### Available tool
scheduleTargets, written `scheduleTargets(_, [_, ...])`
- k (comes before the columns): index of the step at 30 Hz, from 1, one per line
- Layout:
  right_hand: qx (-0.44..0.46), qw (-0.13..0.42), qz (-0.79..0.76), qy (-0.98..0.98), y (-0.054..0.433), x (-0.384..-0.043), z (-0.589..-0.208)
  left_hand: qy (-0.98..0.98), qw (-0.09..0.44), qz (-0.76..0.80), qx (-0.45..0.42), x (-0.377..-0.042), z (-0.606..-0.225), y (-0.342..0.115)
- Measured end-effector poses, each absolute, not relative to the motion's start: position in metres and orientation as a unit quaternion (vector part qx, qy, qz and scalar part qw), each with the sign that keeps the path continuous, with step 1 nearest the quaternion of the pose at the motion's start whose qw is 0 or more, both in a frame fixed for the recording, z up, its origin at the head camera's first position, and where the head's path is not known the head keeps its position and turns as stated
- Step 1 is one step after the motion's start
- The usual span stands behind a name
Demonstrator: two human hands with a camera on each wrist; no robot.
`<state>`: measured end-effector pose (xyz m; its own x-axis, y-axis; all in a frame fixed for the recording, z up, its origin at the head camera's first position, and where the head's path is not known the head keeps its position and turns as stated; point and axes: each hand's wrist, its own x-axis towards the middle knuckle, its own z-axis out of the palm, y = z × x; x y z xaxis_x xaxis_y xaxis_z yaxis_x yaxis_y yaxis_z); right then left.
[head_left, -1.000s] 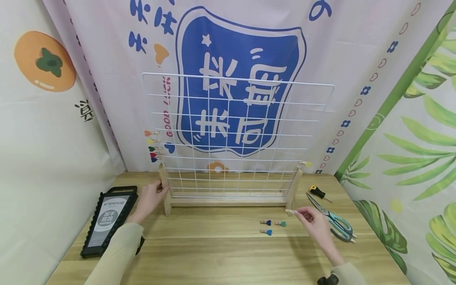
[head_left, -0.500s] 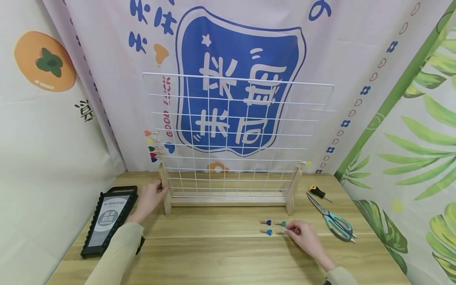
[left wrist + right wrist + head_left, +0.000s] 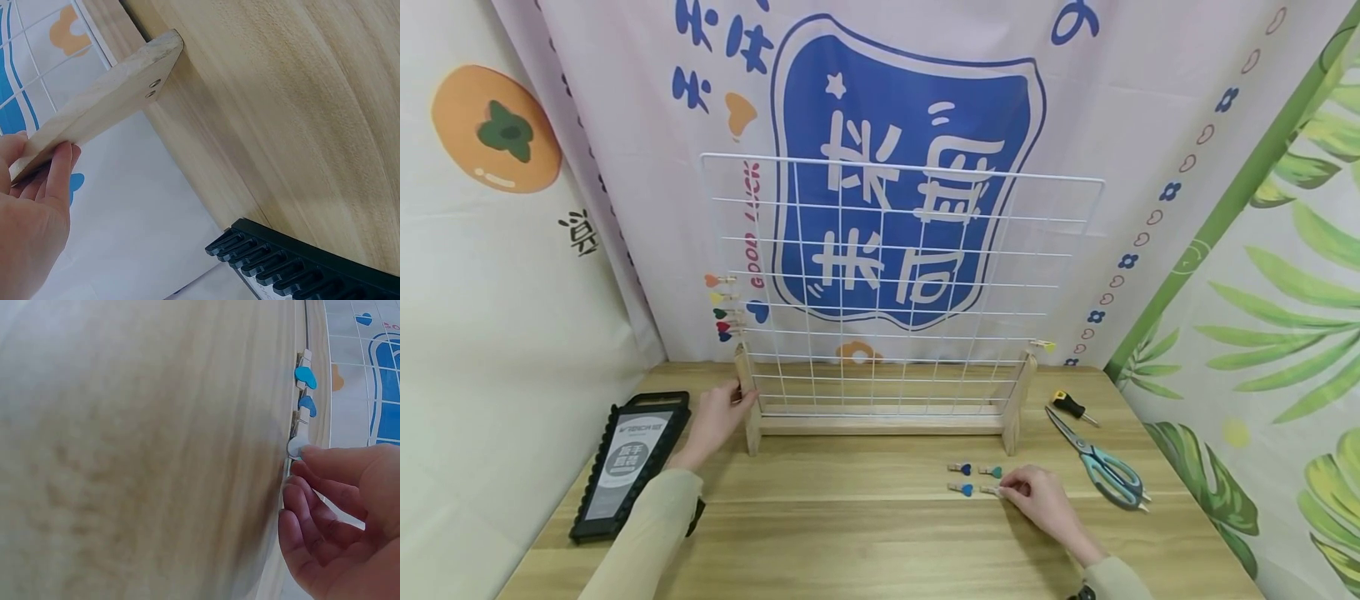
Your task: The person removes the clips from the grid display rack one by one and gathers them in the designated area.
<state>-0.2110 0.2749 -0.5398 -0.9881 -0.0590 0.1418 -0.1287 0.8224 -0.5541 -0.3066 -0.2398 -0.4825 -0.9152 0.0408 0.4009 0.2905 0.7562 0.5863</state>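
Observation:
My left hand [image 3: 718,417] grips the left wooden leg [image 3: 112,94] of a stand that carries a white wire grid [image 3: 880,287]. My right hand [image 3: 1037,496] pinches a small wooden clothespin with a white heart [image 3: 296,447], low at the tabletop; the fingertips cover part of it. Close by lie three more heart clothespins: dark blue [image 3: 964,469], teal [image 3: 995,472] and bright blue [image 3: 966,489]. Several coloured heart clothespins [image 3: 721,314] are clipped along the grid's left edge. A yellow-tipped clothespin [image 3: 1047,344] hangs at its right edge.
Scissors with blue handles [image 3: 1108,471] lie right of the right hand, with a black-and-yellow screwdriver [image 3: 1073,407] behind them. On the left is a black toothed case [image 3: 631,467]. Printed curtains [image 3: 1075,250] enclose the wooden table [image 3: 850,542] at the back and sides.
My right hand has moved left and forward of the stand's right leg, carrying the white clothespin down beside the other three. My left hand stays on the leg.

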Motion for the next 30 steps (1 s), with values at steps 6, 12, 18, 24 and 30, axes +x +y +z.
scheduleTargets(6, [0.052,0.060,0.314,-0.946,0.281,-0.217,-0.531,-0.917,0.189,-0.339,-0.092,-0.307,-0.482,-0.239])
scheduleTargets(12, [0.085,0.154,0.297,-0.938,0.288,-0.225,-0.497,-0.915,0.191,-0.342,-0.094,-0.307,-0.483,-0.239])
scheduleTargets(18, [0.086,0.244,0.281,-0.924,0.298,-0.238,-0.457,-0.913,0.199,-0.341,-0.099,-0.307,-0.483,-0.239])
scheduleTargets(24, [0.044,0.316,0.307,-0.897,0.307,-0.254,-0.423,-0.914,0.199,-0.339,-0.094,-0.306,-0.483,-0.239])
scheduleTargets(30, [0.013,0.315,0.319,-0.894,0.308,-0.269,-0.402,-0.915,0.190,-0.345,-0.089,-0.306,-0.481,-0.238])
